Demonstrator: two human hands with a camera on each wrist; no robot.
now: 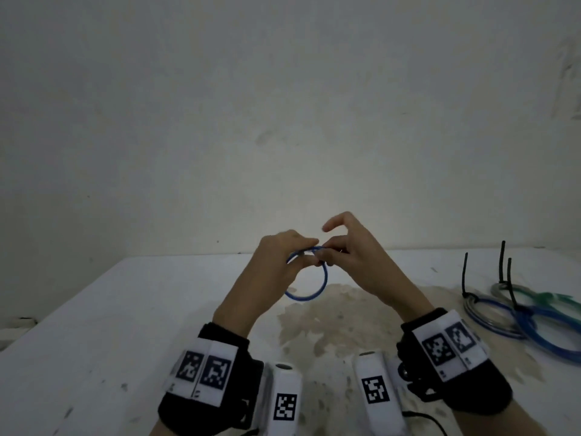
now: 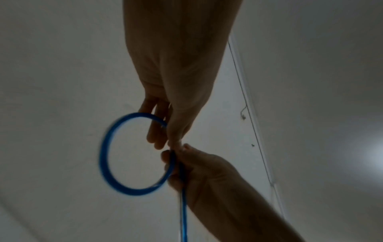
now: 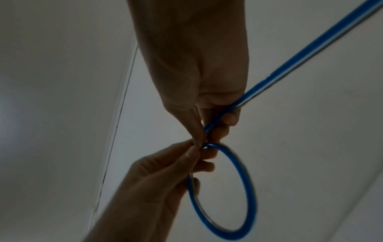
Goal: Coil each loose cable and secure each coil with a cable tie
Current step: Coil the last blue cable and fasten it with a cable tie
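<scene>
No brand or readable writing shows anywhere; the only markings are black-and-white square code tags on the white blocks of my two black wrist straps (image 1: 213,369), five tags visible in the head view.

I hold one blue cable (image 1: 320,284) above the white table (image 1: 94,325). It is thin, smooth and round in section, with a pale streak along its side, bent into a single round loop that hangs below my fingers. My left hand (image 1: 279,256) pinches the top of the loop between thumb and fingertips, the other fingers lying loosely along it. My right hand (image 1: 352,256) meets it at the same spot, thumb and middle fingers curled round the cable, index finger raised and bent. From the right wrist view, the cable's loose tail (image 3: 290,65) runs straight out of that fist.

The table's surface is matte, with a mottled brownish stain (image 1: 339,319) under my hands. At its right edge lie finished coils (image 1: 515,319), blue and green, bound with three black ties (image 1: 503,262) whose stiff tails stand upright.
</scene>
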